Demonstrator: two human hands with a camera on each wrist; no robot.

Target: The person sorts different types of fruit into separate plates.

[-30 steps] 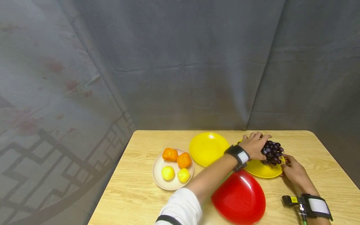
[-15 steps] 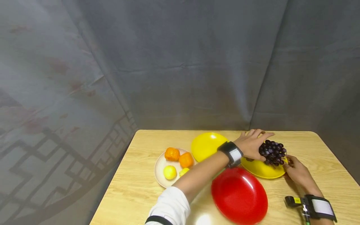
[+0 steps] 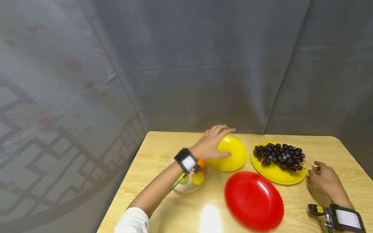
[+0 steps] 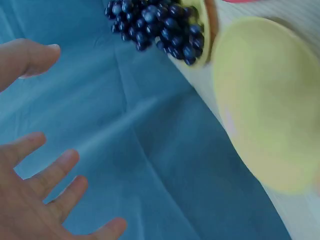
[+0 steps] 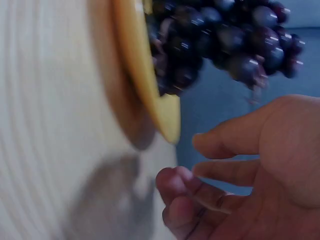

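Dark purple grapes (image 3: 279, 156) lie in a bunch on the right-hand yellow plate (image 3: 269, 173). My left hand (image 3: 212, 144) hovers over the left part of another yellow plate (image 3: 237, 157), thumb and fingers spread and holding nothing. The left wrist view shows the same hand (image 4: 45, 192) apart from the grapes (image 4: 160, 25). Just right of the grape plate is my right hand (image 3: 327, 180). In the right wrist view, its fingers (image 5: 225, 172) are loosely bent, nothing between them, a small gap from the plate rim (image 5: 170, 120).
A red plate (image 3: 253, 201) sits at the front middle of the wooden table (image 3: 163, 210). Under my left wrist, a pale plate (image 3: 189, 188) bears a lemon (image 3: 198, 178) and an orange fruit (image 3: 201, 164), partly hidden by the arm. A grey curtain (image 3: 204, 81) hangs behind.
My left hand has left the grapes and moved left, over the other yellow plate. My right hand has let go of the grape plate's rim and drawn slightly right. The head view has shifted.
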